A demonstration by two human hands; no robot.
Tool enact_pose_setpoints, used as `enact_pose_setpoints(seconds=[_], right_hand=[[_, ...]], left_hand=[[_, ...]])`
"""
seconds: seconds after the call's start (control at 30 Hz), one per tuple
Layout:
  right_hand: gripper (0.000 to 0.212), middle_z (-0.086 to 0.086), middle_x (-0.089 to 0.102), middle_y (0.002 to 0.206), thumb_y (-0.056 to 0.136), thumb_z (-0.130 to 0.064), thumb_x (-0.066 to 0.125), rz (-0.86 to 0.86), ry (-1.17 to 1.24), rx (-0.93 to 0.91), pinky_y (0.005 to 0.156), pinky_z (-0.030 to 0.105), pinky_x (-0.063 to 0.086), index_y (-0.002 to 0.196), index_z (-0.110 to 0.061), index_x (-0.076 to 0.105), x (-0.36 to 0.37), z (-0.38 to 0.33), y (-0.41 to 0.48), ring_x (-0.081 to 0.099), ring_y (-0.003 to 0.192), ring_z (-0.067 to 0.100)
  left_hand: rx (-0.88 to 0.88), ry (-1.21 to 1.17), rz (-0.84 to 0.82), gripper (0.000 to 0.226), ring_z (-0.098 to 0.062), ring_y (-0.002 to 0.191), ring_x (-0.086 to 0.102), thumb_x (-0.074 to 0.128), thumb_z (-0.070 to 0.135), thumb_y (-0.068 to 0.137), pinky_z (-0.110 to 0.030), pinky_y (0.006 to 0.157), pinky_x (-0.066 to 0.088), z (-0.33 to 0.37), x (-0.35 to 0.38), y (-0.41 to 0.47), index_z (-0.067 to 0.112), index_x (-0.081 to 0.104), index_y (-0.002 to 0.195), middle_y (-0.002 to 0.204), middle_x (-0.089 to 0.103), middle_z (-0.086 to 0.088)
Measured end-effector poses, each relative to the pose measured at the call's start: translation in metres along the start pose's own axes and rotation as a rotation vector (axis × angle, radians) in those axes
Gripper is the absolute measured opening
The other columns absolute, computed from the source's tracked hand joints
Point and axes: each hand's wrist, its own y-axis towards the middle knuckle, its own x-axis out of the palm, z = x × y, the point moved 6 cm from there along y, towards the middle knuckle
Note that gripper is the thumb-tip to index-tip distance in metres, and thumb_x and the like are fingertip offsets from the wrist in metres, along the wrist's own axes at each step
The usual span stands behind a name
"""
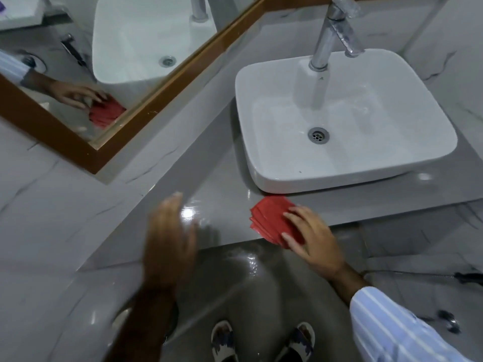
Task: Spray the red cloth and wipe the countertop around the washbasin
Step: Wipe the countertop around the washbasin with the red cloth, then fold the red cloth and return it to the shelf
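A folded red cloth [269,218] lies on the grey countertop [224,184] just in front of the white washbasin [345,121], near the counter's front edge. My right hand [311,239] presses flat on the cloth, fingers spread over its right half. My left hand [170,239] hovers blurred above the counter's left part, fingers apart and holding nothing. No spray bottle is in view.
A chrome tap [332,35] stands behind the basin. A wood-framed mirror [162,82] on the left wall reflects the basin, hand and cloth. Marble-look tiles cover the walls. Below the counter are a wet grey floor [251,283], my sandalled feet and a hose [465,278] at right.
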Motion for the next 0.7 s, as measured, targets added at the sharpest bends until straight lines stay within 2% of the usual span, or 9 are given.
enact_pose_setpoints(seconds=[0.03,0.1,0.2,0.3,0.4,0.53,0.6,0.63,0.7], right_hand=[[0.042,0.003,0.063,0.130,0.099,-0.051,0.059,0.136,0.083,0.166,0.104,0.042,0.049,0.125,-0.020,0.066,-0.014,0.015,-0.012,0.058,0.123,0.023],[0.037,0.000,0.062,0.105,0.091,-0.057,0.067,0.314,0.226,0.489,0.086,0.039,0.050,0.103,-0.022,0.062,-0.030,0.044,-0.041,0.059,0.100,0.022],[0.052,-0.006,0.064,0.103,0.076,-0.054,0.087,0.205,0.436,0.767,0.084,0.028,0.046,0.105,-0.022,0.059,-0.024,0.073,-0.062,0.061,0.095,0.014],[0.043,0.000,0.068,0.103,0.076,-0.022,0.094,0.121,0.656,0.869,0.089,0.024,0.050,0.101,-0.015,0.059,-0.012,0.086,-0.060,0.066,0.095,0.009],[0.048,0.005,0.068,0.088,0.079,0.011,0.084,0.120,0.869,0.882,0.078,0.019,0.054,0.093,-0.018,0.048,-0.002,0.089,-0.056,0.070,0.077,0.002],[0.046,0.005,0.064,0.081,0.081,0.012,0.080,0.103,0.918,0.894,0.069,0.021,0.053,0.091,-0.020,0.049,0.000,0.091,-0.058,0.062,0.069,0.010],[0.041,0.004,0.062,0.081,0.082,0.010,0.079,0.099,0.939,0.897,0.071,0.029,0.050,0.090,-0.021,0.053,-0.007,0.092,-0.061,0.058,0.072,0.015],[0.038,0.003,0.061,0.081,0.083,0.008,0.078,0.094,0.936,0.896,0.071,0.031,0.049,0.090,-0.022,0.055,-0.014,0.094,-0.066,0.057,0.073,0.016],[0.034,0.000,0.061,0.078,0.082,0.002,0.079,0.103,0.924,0.905,0.068,0.028,0.049,0.089,-0.024,0.058,-0.030,0.099,-0.078,0.058,0.070,0.012]], left_hand=[[0.007,-0.080,-0.145,0.056,-0.045,0.129,0.066,0.059,0.033,0.105,-0.047,0.113,0.049,0.028,0.028,-0.006,-0.008,0.061,0.144,0.140,0.067,-0.028],[-0.080,-0.170,-0.414,0.058,-0.037,0.140,0.061,0.064,0.035,0.106,-0.039,0.121,0.041,0.060,0.077,-0.006,-0.003,0.058,0.150,0.150,0.064,-0.020],[-0.164,-0.155,-0.602,0.069,-0.030,0.145,0.051,0.058,0.050,0.106,-0.036,0.124,0.037,0.093,0.125,0.007,0.005,0.048,0.157,0.156,0.057,-0.015],[-0.208,0.009,-0.613,0.067,-0.033,0.135,0.053,0.058,0.053,0.105,-0.039,0.117,0.042,0.115,0.152,0.017,0.006,0.051,0.153,0.145,0.059,-0.016],[-0.316,0.044,-0.647,0.056,-0.037,0.131,0.059,0.064,0.042,0.105,-0.043,0.114,0.046,0.125,0.160,0.020,0.002,0.058,0.145,0.140,0.063,-0.020],[-0.530,-0.096,-0.673,0.040,-0.041,0.122,0.070,0.075,0.029,0.099,-0.042,0.105,0.054,0.127,0.159,0.018,-0.001,0.070,0.125,0.127,0.076,-0.023],[-0.635,-0.188,-0.681,0.021,-0.037,0.107,0.077,0.079,0.024,0.096,-0.042,0.099,0.061,0.131,0.155,0.010,0.005,0.076,0.106,0.113,0.080,-0.021],[-0.702,-0.283,-0.683,0.011,-0.033,0.092,0.079,0.080,0.018,0.095,-0.041,0.089,0.066,0.137,0.155,0.005,0.009,0.074,0.093,0.105,0.080,-0.021],[-0.819,-0.487,-0.697,0.016,-0.020,0.062,0.078,0.079,0.007,0.094,-0.031,0.058,0.067,0.150,0.157,-0.007,0.010,0.069,0.083,0.098,0.080,-0.020]])
